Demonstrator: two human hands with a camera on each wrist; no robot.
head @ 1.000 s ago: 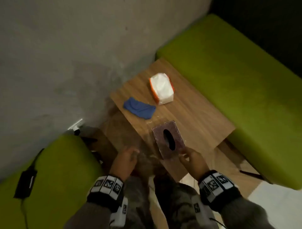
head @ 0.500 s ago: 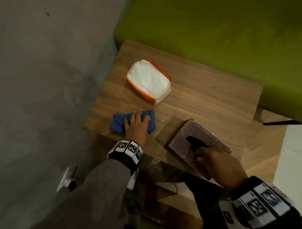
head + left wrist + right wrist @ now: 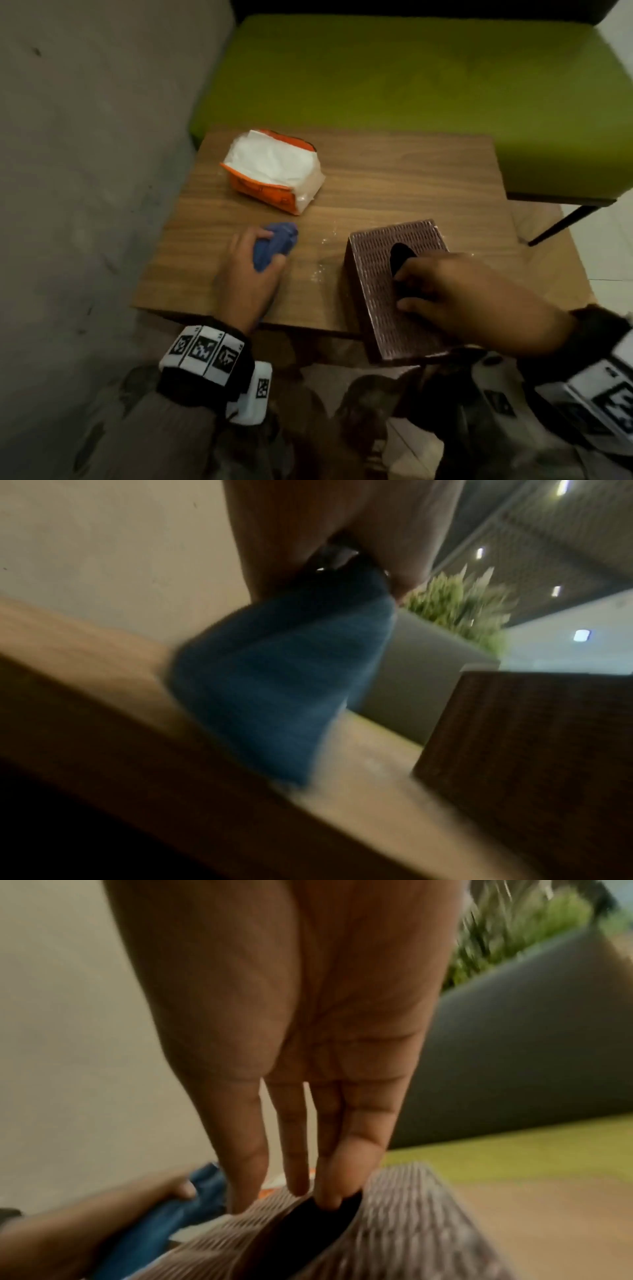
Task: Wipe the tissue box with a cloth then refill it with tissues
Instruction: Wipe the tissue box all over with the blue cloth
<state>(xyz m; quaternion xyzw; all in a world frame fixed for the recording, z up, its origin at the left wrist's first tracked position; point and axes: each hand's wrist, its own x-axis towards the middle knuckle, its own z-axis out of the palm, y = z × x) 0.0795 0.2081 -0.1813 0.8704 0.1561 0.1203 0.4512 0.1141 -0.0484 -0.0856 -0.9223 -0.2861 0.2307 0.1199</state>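
Note:
A brown woven tissue box (image 3: 376, 301) lies near the front edge of the wooden table (image 3: 394, 185), its near end past that edge. My right hand (image 3: 402, 289) holds it, fingertips (image 3: 329, 1199) dipped into the dark slot (image 3: 399, 251) and thumb on the top. My left hand (image 3: 270, 251) grips a bunched blue cloth (image 3: 284, 236) on the table left of the box. The left wrist view shows the cloth (image 3: 281, 683) hanging from the fingers beside the box (image 3: 531, 750). A white tissue pack in an orange wrapper (image 3: 274, 171) lies at the back left.
A green cushioned bench (image 3: 411, 75) runs behind the table, with a dark leg (image 3: 561, 222) at the right. A grey wall (image 3: 85, 154) stands close on the left. White crumbs (image 3: 318, 270) dot the table between cloth and box. My lap is just below the table edge.
My left hand, flat on the cloth before, has closed around it and bunched it up. My right hand has stayed at the box's slot, and the box now sits closer to me.

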